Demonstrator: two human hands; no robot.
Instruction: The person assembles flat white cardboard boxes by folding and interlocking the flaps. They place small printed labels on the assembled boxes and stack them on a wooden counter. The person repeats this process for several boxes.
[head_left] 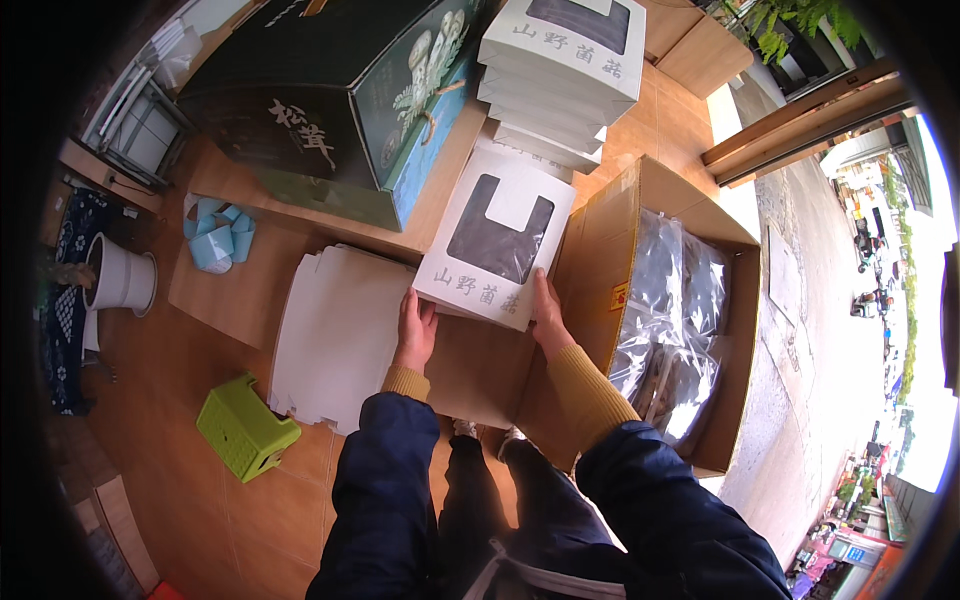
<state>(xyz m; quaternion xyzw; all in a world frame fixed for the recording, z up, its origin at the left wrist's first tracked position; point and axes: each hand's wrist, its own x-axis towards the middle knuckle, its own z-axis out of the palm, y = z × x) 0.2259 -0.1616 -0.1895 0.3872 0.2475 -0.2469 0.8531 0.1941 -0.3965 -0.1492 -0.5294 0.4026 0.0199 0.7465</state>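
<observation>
A white gift box with a dark clear window and grey lettering is between my two hands, its near edge toward me. My left hand grips its near left corner, fingers curled at the edge. On the opposite side, my right hand holds the near right corner with the thumb along the side. Just beyond the box rises a stack of similar white window boxes. Flat white cardboard blanks lie in a pile left of my left hand.
An open brown carton with clear plastic-wrapped packs stands at the right. A large dark green printed box sits on a wooden surface at far left. On the floor are a green plastic stool and a blue ribbon roll on cardboard.
</observation>
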